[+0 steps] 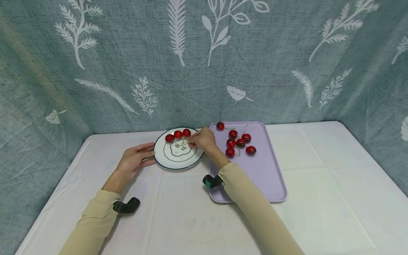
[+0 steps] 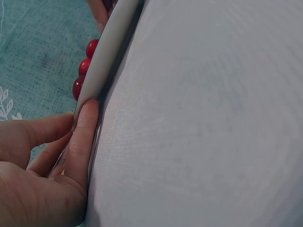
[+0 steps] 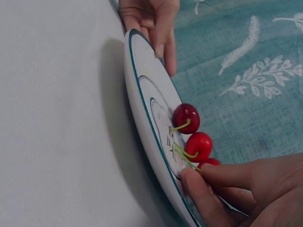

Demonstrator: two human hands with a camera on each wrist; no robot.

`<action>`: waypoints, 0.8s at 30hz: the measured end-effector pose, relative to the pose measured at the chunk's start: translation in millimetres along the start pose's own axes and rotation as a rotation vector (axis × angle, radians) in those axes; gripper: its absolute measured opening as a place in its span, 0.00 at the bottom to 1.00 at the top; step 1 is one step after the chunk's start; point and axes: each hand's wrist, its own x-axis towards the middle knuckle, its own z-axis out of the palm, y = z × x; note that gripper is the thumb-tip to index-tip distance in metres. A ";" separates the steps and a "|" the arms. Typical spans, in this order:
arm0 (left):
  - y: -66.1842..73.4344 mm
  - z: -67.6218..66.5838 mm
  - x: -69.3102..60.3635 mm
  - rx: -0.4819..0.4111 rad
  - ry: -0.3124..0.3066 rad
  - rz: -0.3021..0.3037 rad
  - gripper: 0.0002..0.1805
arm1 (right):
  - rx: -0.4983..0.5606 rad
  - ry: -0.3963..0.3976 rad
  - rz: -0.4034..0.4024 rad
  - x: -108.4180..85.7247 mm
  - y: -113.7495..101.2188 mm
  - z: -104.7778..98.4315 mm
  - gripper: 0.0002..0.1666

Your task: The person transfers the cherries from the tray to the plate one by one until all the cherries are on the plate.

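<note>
Near frame centre, R hand [image 1: 204, 139] pinched cherry stem [image 3: 196, 167] at green-rimmed plate [image 1: 178, 165]; L hand [image 1: 135, 159] gripped plate's edge. Prob. placing step; next move called for gentle release.

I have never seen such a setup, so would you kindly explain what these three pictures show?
There is no robot, just a person working bare-handed. The wide picture comes from a head-worn camera; the close ones, from a camera on each wrist. On the white tablecloth lies a lilac tray with seven cherries; beside it is a round plate with three. The left hand grips the plate's rim; the right hand seems to pinch the plate's rightmost cherry by its stem.
</note>
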 end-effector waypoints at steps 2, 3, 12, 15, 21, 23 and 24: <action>-0.7 -0.3 -0.1 -0.003 0.002 0.001 0.31 | -0.003 -0.009 -0.001 -0.7 -0.5 -1.5 0.07; -0.8 -0.2 -0.4 -0.004 0.002 0.001 0.31 | -0.009 -0.010 -0.003 -1.0 -0.8 -2.4 0.07; -2.4 0.1 -3.3 -0.027 -0.019 0.025 0.32 | -0.019 -0.077 -0.085 -4.4 -6.6 -18.6 0.10; -2.9 0.6 -3.1 -0.025 -0.016 0.027 0.32 | -0.052 -0.118 -0.110 -4.2 -9.1 -28.1 0.11; -3.1 1.8 -1.4 -0.022 -0.008 0.025 0.32 | -0.223 -0.227 -0.202 -2.7 -15.3 -58.4 0.13; -2.5 1.5 -1.6 -0.019 -0.009 0.028 0.32 | -0.269 -0.240 -0.232 -0.7 -17.1 -70.6 0.14; -2.4 1.6 -1.9 -0.011 -0.018 0.029 0.32 | -0.281 -0.243 -0.243 0.0 -18.2 -76.8 0.15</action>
